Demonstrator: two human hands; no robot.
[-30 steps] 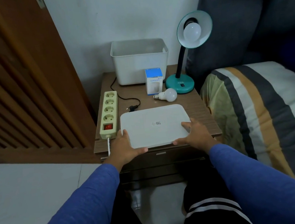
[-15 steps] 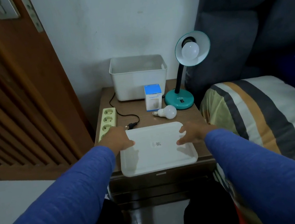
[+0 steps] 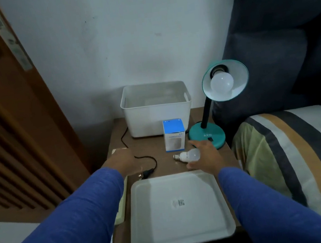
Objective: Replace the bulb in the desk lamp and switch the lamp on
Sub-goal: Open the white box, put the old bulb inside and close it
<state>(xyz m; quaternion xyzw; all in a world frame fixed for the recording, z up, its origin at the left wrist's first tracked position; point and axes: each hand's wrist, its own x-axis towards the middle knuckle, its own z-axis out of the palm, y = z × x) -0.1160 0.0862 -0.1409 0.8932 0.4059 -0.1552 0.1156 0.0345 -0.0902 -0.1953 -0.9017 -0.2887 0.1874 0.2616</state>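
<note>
A teal desk lamp (image 3: 207,133) stands at the back right of the bedside table, its shade tilted toward me with a white bulb (image 3: 221,82) screwed in and unlit. A loose white bulb (image 3: 190,155) lies on its side in front of the lamp base. My right hand (image 3: 207,157) hovers open over that loose bulb, fingers spread, not gripping it. My left hand (image 3: 121,162) is over the power strip, just left of the lamp's black plug (image 3: 147,173), which lies unplugged on the table. The left hand's fingers are blurred.
A white tray lid (image 3: 178,210) lies upside down at the table's front edge. A white bin (image 3: 156,109) sits at the back with a blue bulb box (image 3: 174,137) before it. A pale green power strip (image 3: 123,204) runs along the left edge. The bed is right, a wooden door left.
Both hands let go of the white tray lid and moved forward. The right hand reached over the loose bulb and the left moved toward the plug. The view tilted up and closer.
</note>
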